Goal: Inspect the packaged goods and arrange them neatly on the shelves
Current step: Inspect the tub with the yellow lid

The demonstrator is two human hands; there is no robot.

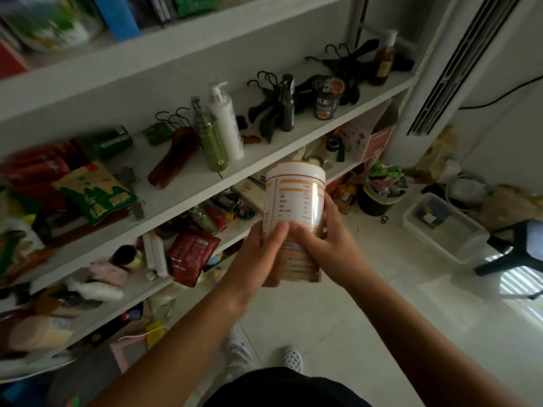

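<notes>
Left hand and right hand grip the canister (label toward camera).

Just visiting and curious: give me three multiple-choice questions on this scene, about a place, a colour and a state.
1. Where does the white pump bottle stand? A floor; B shelf, beside the green bottle; C stool.
2. What colour is the lid of the canister? A white; B blue; C black.
3. How is the canister held? A one hand only; B lying on a shelf; C both hands.
Answers: B, it stands upright beside that bottle; A, the lid shows white; C, left hand and right hand grip it.
</notes>
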